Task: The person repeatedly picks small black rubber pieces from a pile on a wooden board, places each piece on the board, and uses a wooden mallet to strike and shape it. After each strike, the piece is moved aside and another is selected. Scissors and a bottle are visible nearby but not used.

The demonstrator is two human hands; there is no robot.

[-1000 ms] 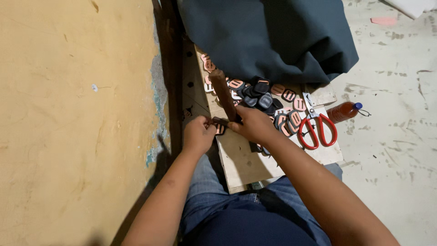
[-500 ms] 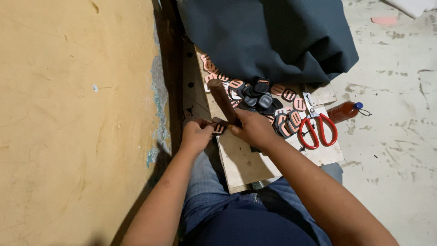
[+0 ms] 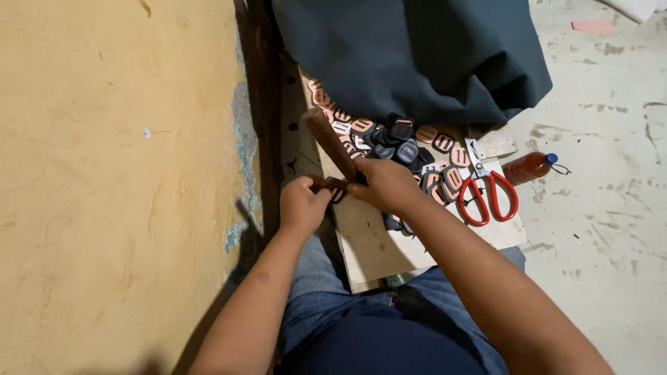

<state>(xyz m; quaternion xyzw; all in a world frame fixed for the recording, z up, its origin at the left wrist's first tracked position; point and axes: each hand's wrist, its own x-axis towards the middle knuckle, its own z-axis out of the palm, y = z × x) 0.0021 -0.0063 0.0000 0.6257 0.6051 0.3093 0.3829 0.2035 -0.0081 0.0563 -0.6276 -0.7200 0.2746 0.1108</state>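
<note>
Right hand (image 3: 385, 186) clenched a wooden handle (image 3: 331, 143) angled up-left over the board (image 3: 379, 239); left hand (image 3: 302, 203) pinched a small piece (image 3: 336, 185); scissors (image 3: 486, 191) lay right.

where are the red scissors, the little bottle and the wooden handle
red scissors (image 3: 488, 198), head view, on the handle loops
little bottle (image 3: 526, 167), head view, on its reddish body
wooden handle (image 3: 328, 142), head view, mid shaft above the right hand (image 3: 385, 184)

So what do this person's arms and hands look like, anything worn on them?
Both forearms are bare, with no sleeves in view. The left hand and right hand wear no gloves, and no rings, watch or bracelets show. Blue jeans cover the lap.
</note>
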